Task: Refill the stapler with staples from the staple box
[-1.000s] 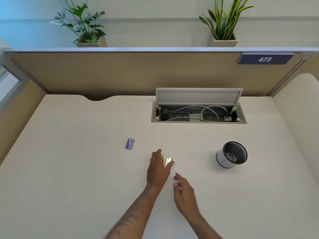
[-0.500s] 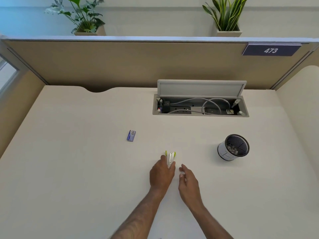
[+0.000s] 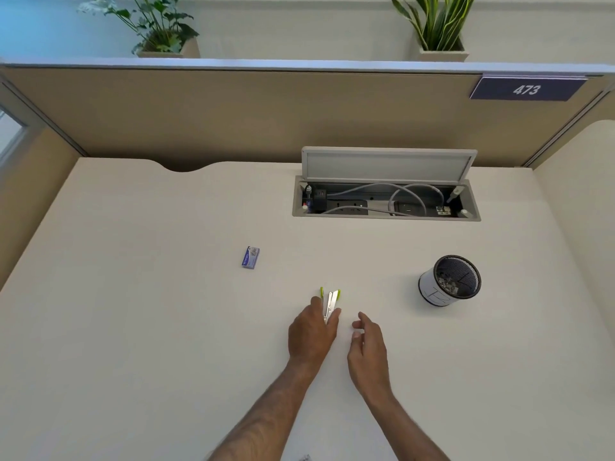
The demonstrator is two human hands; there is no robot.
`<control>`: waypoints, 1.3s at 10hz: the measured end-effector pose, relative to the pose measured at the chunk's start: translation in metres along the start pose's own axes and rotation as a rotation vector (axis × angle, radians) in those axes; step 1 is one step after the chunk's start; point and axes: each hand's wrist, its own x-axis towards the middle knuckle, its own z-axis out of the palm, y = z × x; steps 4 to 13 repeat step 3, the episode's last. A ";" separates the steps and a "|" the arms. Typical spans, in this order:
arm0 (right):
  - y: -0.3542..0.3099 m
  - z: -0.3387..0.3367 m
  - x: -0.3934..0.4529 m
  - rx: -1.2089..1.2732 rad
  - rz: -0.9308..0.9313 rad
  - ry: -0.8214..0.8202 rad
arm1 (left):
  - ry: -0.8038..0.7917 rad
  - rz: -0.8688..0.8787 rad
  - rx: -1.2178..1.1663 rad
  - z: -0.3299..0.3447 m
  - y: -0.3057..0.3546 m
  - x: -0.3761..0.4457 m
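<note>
Stapler [image 3: 330, 302], green-tipped and splayed open, gripped in left hand [image 3: 311, 334] above table [image 3: 133, 327]. Right hand [image 3: 367, 344] just beside, loosely curled, holding nothing. Staple box [image 3: 250, 257] well apart, up and left of both hands.

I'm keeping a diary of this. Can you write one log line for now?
left hand: holds opened stapler | right hand: holds nothing, beside it | staple box: untouched on desk
</note>
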 end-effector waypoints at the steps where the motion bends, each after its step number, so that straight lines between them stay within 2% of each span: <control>1: 0.000 0.005 0.006 -0.033 -0.075 -0.005 | 0.045 0.012 0.028 -0.002 -0.006 0.000; 2: -0.004 0.005 0.011 -0.146 -0.198 0.068 | 0.171 0.113 0.056 -0.013 -0.013 -0.001; 3: 0.007 0.013 0.020 -0.299 -0.376 0.084 | 0.208 0.317 0.136 -0.004 -0.026 -0.001; 13: 0.007 0.013 0.020 -0.299 -0.376 0.084 | 0.208 0.317 0.136 -0.004 -0.026 -0.001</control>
